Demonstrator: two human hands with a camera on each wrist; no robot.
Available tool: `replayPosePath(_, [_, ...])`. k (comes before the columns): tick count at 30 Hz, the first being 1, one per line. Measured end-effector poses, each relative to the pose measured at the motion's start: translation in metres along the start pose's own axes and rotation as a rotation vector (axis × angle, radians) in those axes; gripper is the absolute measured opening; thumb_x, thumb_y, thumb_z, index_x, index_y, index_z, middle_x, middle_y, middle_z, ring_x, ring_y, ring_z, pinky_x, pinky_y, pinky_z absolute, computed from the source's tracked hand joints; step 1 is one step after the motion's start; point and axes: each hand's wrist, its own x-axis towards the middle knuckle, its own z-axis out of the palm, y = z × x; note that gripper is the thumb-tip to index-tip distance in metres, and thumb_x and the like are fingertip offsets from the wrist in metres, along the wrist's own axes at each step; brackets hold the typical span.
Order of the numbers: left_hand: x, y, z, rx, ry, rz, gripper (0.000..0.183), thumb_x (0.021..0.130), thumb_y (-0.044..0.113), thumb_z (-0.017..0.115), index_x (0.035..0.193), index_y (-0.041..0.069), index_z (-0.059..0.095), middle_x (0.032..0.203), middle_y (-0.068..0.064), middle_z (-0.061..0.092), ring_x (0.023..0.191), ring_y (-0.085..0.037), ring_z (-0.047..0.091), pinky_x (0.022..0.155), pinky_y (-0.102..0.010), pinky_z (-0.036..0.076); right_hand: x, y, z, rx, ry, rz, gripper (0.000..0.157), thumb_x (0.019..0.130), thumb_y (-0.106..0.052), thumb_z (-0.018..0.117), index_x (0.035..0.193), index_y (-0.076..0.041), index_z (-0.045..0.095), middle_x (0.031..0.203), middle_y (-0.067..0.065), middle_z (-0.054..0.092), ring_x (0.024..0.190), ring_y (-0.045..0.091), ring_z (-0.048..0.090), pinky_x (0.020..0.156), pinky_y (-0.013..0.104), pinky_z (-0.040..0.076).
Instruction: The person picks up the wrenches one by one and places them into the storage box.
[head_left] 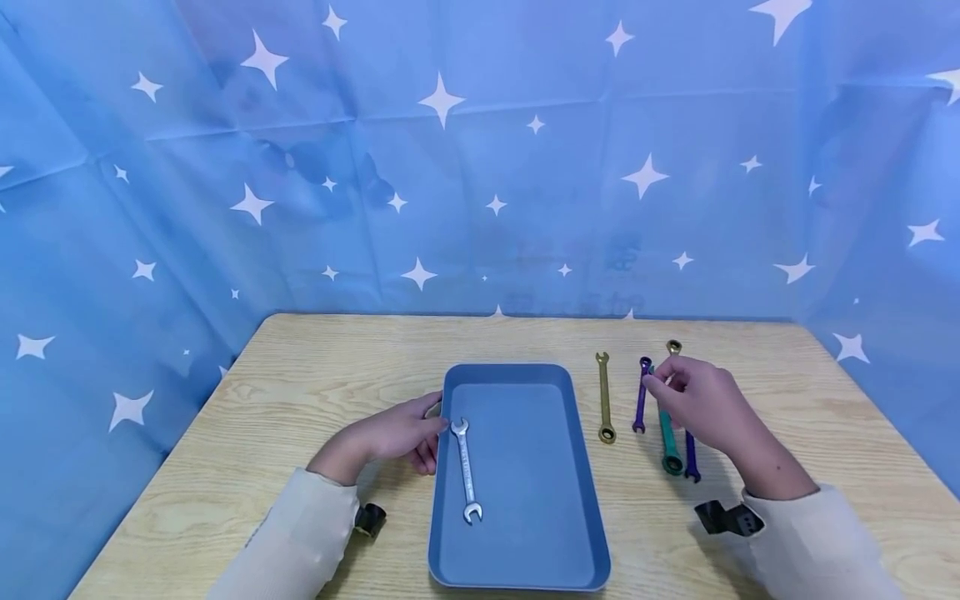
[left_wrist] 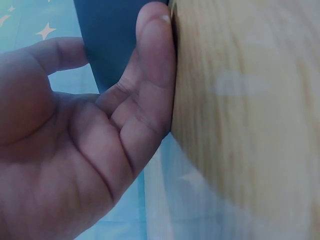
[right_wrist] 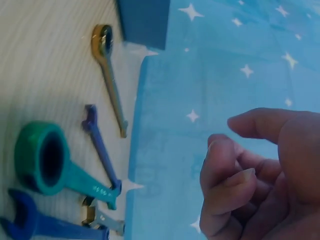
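My left hand [head_left: 401, 429] grips the left side of the blue tray [head_left: 525, 578], thumb at the rim and fingers against the outer wall [left_wrist: 117, 40]. Inside the tray, along that side, lies a silver open-end wrench [head_left: 467, 471]. Over the wrenches on the right hovers my right hand [head_left: 701, 400], fingers loosely bent, with a gap between thumb and index finger and nothing held. Beneath and beside it lie a green ratchet wrench [head_left: 669, 446], a purple wrench [head_left: 641, 396], a blue-purple wrench [head_left: 691, 460] and a gold wrench end [head_left: 674, 346], partly hidden by the hand.
Another gold wrench [head_left: 605, 398] lies between the tray and the other wrenches. All of this is on a wood-grain table [head_left: 337, 358]. Blue cloth with white stars [head_left: 480, 167] hangs behind the table and at both sides.
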Motion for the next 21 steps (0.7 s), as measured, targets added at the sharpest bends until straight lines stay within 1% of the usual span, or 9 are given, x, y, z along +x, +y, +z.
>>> replayPosePath(5, [-0.001, 0.0, 0.0, -0.003, 0.004, -0.002, 0.066, 0.107, 0.023, 0.041, 0.162, 0.013, 0.007, 0.078, -0.014, 0.068, 0.066, -0.02, 0.068, 0.065, -0.038, 0.063, 0.004, 0.011, -0.001, -0.036, -0.019, 0.029, 0.031, 0.104, -0.029, 0.051, 0.102, 0.0, 0.062, 0.07, 0.009, 0.064, 0.056, 0.021, 0.065, 0.045, 0.033, 0.045])
replayPosePath(7, [-0.001, -0.001, 0.0, -0.003, 0.005, -0.004, 0.066, 0.107, 0.023, 0.041, 0.162, 0.014, 0.007, 0.078, -0.014, 0.068, 0.065, -0.02, 0.068, 0.065, -0.038, 0.063, 0.005, 0.016, -0.002, -0.049, -0.024, 0.036, 0.031, 0.104, -0.028, 0.051, 0.102, 0.001, 0.062, 0.069, 0.009, 0.063, 0.054, 0.02, 0.063, 0.045, 0.033, 0.045])
replayPosePath(10, [0.001, -0.001, 0.0, 0.001, 0.006, -0.008, 0.065, 0.107, 0.024, 0.042, 0.162, 0.015, 0.009, 0.079, -0.014, 0.068, 0.067, -0.02, 0.069, 0.066, -0.038, 0.063, 0.005, 0.024, -0.004, -0.074, -0.042, 0.048, 0.029, 0.104, -0.025, 0.051, 0.1, 0.001, 0.062, 0.063, 0.008, 0.061, 0.051, 0.02, 0.058, 0.044, 0.032, 0.042])
replayPosePath(13, [0.001, 0.0, 0.0, 0.006, 0.007, -0.01, 0.065, 0.107, 0.024, 0.042, 0.162, 0.014, 0.01, 0.08, -0.015, 0.069, 0.068, -0.021, 0.069, 0.066, -0.038, 0.063, 0.007, 0.032, -0.004, -0.089, -0.09, 0.072, 0.026, 0.104, -0.023, 0.051, 0.098, 0.001, 0.062, 0.058, 0.007, 0.058, 0.049, 0.02, 0.056, 0.043, 0.031, 0.039])
replayPosePath(17, [0.0, 0.0, -0.001, 0.006, 0.01, -0.018, 0.065, 0.107, 0.023, 0.041, 0.162, 0.014, 0.01, 0.08, -0.015, 0.069, 0.067, -0.021, 0.069, 0.066, -0.038, 0.063, 0.01, 0.041, -0.001, -0.104, -0.146, 0.088, 0.024, 0.103, -0.021, 0.053, 0.09, -0.002, 0.061, 0.053, 0.002, 0.051, 0.045, 0.017, 0.051, 0.043, 0.03, 0.039])
replayPosePath(21, [0.001, -0.001, -0.001, 0.004, 0.007, -0.018, 0.065, 0.106, 0.024, 0.042, 0.162, 0.013, 0.009, 0.08, -0.014, 0.069, 0.067, -0.021, 0.069, 0.066, -0.038, 0.063, 0.01, 0.047, 0.001, -0.117, -0.179, 0.104, 0.024, 0.102, -0.02, 0.054, 0.085, -0.003, 0.057, 0.05, -0.003, 0.043, 0.043, 0.015, 0.045, 0.044, 0.03, 0.038])
